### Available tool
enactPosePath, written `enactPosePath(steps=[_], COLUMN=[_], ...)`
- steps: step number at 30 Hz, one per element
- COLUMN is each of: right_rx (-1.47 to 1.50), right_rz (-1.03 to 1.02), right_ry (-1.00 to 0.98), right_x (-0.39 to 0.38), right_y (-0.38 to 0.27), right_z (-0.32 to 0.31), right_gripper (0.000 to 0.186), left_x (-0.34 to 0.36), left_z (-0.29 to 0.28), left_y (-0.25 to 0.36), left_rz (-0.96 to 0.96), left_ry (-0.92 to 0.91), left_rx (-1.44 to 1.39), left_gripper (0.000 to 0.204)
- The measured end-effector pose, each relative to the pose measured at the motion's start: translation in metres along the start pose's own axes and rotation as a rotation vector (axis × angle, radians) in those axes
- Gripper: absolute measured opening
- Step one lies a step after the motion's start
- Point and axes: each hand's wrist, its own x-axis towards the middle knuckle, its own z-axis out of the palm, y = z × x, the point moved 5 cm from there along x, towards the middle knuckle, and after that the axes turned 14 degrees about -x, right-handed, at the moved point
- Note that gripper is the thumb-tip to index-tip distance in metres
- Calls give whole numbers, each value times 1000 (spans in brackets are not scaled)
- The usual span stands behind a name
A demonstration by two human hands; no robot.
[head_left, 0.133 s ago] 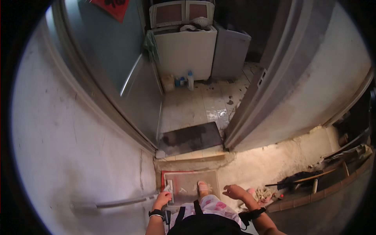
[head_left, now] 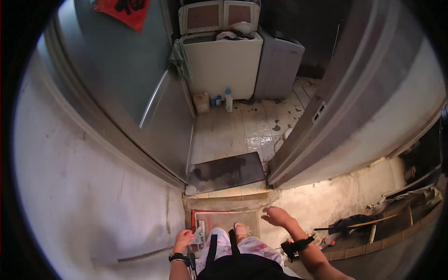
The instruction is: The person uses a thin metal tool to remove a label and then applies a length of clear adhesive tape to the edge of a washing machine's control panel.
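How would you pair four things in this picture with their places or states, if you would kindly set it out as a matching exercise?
Things
1. right hand
2. dark mat
3. white washing machine
4. green cloth

Places or states
A. lid raised
B. hanging by the edge of the door
C. held out, with nothing visible in it
D. lying flat on the tiled step

Right pairs: 1-C, 2-D, 3-A, 4-B
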Motion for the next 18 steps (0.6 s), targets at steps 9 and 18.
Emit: enactPosePath(steps=[9, 18], right_rx=[-130, 91], right_rz=[-58, 301], right_ry=[-160, 407], right_x=[214, 345], right_y=[15, 116], right_z=[-105, -296], right_gripper=[37, 32], left_x=[94, 288], left_z=[-34, 23], left_y=[78, 297], left_rz=[-253, -21], left_ry=[89, -100], left_rx=[-29, -226], left_gripper=[18, 19])
